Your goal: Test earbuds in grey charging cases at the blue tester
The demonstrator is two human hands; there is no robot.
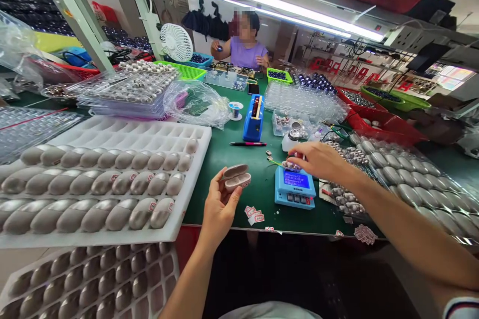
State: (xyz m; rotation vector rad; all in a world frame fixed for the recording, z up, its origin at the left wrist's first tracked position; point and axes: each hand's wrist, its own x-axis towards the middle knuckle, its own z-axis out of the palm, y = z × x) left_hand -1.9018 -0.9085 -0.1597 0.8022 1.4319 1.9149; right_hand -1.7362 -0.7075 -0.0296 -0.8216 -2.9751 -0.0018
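My left hand [220, 212] grips a beige earbud charging case [237, 179] with its lid raised and a red-and-white sticker on its front. Over the top of a light-blue tester [295, 187] with a lit screen, my right hand [312, 159] has its fingers bent together. They are at a small silvery piece [291, 165] on the tester; what they pinch is mostly hidden. Yellow and green wires lead to the tester's upper left edge. Small loose earbuds [269, 154] lie left of it. Below the case are paper stickers [255, 215].
A white foam tray [202, 152] with rows of beige cases stands at left. A blue tape dispenser [254, 119], a pen [247, 144], a solder spool [235, 110] and a pump bottle [290, 140] stand beyond my hands. More cases [411, 194] fill trays at right. A person [247, 50] sits opposite.
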